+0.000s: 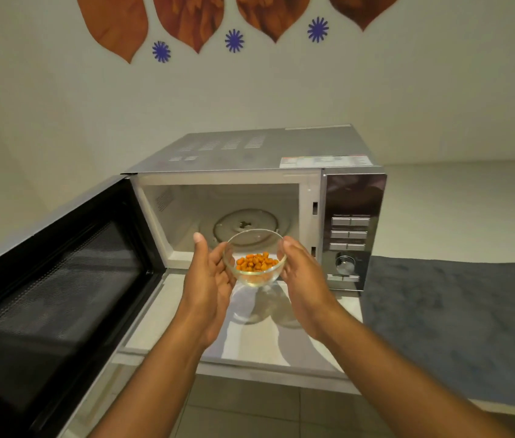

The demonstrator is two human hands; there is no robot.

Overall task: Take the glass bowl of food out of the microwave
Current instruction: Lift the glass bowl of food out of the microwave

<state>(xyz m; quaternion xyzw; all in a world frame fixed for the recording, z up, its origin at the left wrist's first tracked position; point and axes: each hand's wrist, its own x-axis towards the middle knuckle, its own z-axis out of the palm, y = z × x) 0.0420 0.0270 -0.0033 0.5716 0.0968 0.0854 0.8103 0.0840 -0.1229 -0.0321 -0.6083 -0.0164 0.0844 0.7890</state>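
My left hand and right hand are both cupped around the bowl, fingers pressed on its sides, one hand per side. The bowl's got orange bits of food in the bottom and it's out of the microwave, held up just in front of the opening. The door hangs wide open left of the microwave, the glass plate sits bare inside it, and a grey mat lies to its right.
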